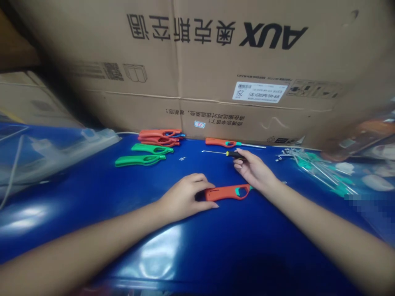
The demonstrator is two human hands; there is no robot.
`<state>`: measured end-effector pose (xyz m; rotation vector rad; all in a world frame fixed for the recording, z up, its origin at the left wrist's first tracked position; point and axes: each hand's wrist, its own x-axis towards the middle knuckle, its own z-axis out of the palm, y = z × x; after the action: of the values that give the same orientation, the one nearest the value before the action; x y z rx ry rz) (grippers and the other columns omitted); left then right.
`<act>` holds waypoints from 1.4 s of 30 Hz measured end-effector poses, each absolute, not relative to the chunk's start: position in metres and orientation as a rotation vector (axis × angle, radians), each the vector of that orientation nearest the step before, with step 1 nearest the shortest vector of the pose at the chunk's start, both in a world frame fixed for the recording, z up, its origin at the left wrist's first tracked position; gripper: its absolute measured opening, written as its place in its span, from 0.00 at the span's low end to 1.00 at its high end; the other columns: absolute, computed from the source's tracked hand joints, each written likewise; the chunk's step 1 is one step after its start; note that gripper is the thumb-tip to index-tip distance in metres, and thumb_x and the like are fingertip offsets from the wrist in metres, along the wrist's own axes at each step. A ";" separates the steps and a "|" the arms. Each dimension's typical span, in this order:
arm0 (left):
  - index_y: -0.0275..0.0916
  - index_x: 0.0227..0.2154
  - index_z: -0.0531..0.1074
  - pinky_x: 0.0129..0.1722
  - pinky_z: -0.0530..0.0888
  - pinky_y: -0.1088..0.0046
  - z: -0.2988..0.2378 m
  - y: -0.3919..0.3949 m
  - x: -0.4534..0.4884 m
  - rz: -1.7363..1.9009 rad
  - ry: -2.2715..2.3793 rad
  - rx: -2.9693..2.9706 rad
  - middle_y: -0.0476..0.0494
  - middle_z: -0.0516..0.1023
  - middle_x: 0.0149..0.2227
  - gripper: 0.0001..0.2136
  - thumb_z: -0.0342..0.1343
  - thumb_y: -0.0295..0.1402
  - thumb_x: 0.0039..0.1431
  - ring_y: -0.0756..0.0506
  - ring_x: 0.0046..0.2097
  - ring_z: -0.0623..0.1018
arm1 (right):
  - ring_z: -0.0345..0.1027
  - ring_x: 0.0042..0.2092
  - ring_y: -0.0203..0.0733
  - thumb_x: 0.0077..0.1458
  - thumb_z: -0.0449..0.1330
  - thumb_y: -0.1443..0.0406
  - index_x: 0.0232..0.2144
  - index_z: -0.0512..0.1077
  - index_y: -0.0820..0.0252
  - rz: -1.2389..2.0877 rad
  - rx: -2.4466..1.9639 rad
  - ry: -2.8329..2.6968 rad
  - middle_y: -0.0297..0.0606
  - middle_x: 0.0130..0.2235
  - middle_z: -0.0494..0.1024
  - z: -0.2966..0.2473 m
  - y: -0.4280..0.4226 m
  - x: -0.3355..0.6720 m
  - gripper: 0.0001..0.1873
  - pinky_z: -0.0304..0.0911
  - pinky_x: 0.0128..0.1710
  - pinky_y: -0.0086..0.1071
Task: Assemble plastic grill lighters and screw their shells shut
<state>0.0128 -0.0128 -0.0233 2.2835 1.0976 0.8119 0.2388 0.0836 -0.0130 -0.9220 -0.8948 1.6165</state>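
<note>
My left hand (187,197) grips the rear end of an orange gas lighter (226,192) lying on the blue table, thumb on the near side and fingers on the far side. This lighter has a teal trigger; its front end is partly hidden behind my right wrist. My right hand (251,166) is closed round the black and yellow handle of a screwdriver (216,152), whose thin shaft points left above the table. Beyond it lies another orange lighter (220,142) with a teal trigger and a long metal tube.
Green lighter handles (140,160) and stacked orange handles (159,137) lie back left, near small pale bits (182,158). A clear bag (327,172) with metal tubes and teal parts sits right. A large cardboard box (197,82) walls the back; a power strip (83,150) lies left.
</note>
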 end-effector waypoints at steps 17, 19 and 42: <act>0.38 0.48 0.78 0.39 0.75 0.70 -0.029 0.002 0.008 1.218 1.317 1.668 0.42 0.83 0.40 0.16 0.62 0.40 0.61 0.46 0.38 0.79 | 0.58 0.23 0.31 0.40 0.69 0.64 0.24 0.67 0.58 1.707 -0.956 -0.911 0.28 0.23 0.68 -0.013 0.076 0.240 0.13 0.59 0.23 0.29; 0.38 0.43 0.80 0.38 0.75 0.70 -0.028 0.001 0.009 1.216 1.341 1.658 0.43 0.83 0.37 0.14 0.62 0.42 0.60 0.46 0.36 0.79 | 0.58 0.23 0.31 0.40 0.69 0.64 0.24 0.67 0.58 1.701 -0.951 -0.931 0.28 0.23 0.68 -0.012 0.075 0.239 0.13 0.58 0.23 0.29; 0.38 0.34 0.82 0.34 0.74 0.73 -0.021 -0.001 0.008 1.175 1.364 1.785 0.46 0.85 0.34 0.10 0.63 0.40 0.60 0.46 0.35 0.80 | 0.56 0.22 0.30 0.41 0.68 0.64 0.22 0.66 0.58 1.621 -0.979 -1.027 0.28 0.23 0.65 -0.014 0.076 0.240 0.13 0.58 0.22 0.29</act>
<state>0.0078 -0.0007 -0.0210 1.7848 1.3642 1.1751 0.2398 0.0758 -0.0142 -0.9790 -1.0267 1.6210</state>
